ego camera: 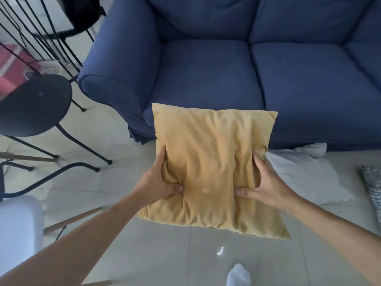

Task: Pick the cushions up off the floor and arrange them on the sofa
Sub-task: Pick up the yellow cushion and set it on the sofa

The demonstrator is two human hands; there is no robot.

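Note:
A mustard-yellow cushion [212, 162] is held off the floor in front of the blue sofa [206, 79], its far edge overlapping the sofa's front. My left hand [158, 182] grips its left side and my right hand [266, 186] grips its right side, thumbs pressed into the fabric. A white cushion [305, 178] lies on the tiled floor to the right, against the sofa's base. A black-and-white patterned cushion [371, 182] shows at the right edge, on the floor.
A black round-seat chair [33, 106] with thin metal legs stands left of the sofa arm. A white chair seat [18, 228] is at the lower left. A socked foot [238, 274] shows at the bottom. The sofa seats hold nothing.

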